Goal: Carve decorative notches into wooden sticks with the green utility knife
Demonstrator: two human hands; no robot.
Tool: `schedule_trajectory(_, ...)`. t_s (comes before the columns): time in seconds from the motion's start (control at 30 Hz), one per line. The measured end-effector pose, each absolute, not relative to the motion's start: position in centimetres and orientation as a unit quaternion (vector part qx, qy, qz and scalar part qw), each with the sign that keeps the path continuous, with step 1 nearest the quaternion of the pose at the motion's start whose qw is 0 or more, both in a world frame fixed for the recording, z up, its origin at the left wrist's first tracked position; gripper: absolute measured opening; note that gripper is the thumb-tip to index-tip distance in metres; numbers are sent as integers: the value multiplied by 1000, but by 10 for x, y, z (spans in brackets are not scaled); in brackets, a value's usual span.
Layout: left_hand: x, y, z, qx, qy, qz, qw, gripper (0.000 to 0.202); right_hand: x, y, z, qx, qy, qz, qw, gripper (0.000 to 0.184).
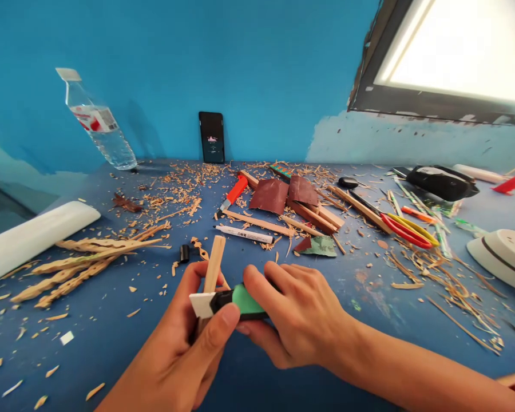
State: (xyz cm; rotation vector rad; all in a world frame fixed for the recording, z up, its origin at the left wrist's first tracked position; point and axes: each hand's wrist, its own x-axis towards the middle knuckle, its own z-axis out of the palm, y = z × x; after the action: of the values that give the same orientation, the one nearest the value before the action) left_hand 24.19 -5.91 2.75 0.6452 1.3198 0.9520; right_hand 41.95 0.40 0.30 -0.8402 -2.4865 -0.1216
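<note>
My left hand (193,337) is closed round a flat strip of light wood (215,263), which points up and away from me. In my right hand (304,315) is a utility knife (248,302) with a green and black handle. Its short pale blade (202,304) lies across the wood strip, touching it. My left thumb presses against the front of the knife, by the blade. The lower part of the strip is mostly hidden by my left fingers. Just beyond my hands lie a white marker (244,233) and a black cap (184,253).
A red cutter (232,195), brown sandpaper (269,195), wood strips and scissors (407,230) lie farther back. Carved sticks (81,257) are at left. A water bottle (100,129) and a phone (212,137) stand by the wall. Shavings cover much of the blue table (146,343).
</note>
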Motion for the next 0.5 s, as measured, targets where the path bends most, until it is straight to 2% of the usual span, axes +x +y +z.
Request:
schedule_trajectory(0.13, 248, -48, 33, 337, 568, 423, 620, 61, 418, 15, 8, -344, -915, -71, 198, 54)
schedule_trajectory(0.3, 253, -31, 41, 341, 584, 474, 563, 42, 407, 32, 18, -391, -904, -54, 161, 47)
schedule_trajectory(0.5, 248, 11, 48, 341, 559, 534, 535, 38, 381, 52, 33, -478, -864, -34, 153, 38)
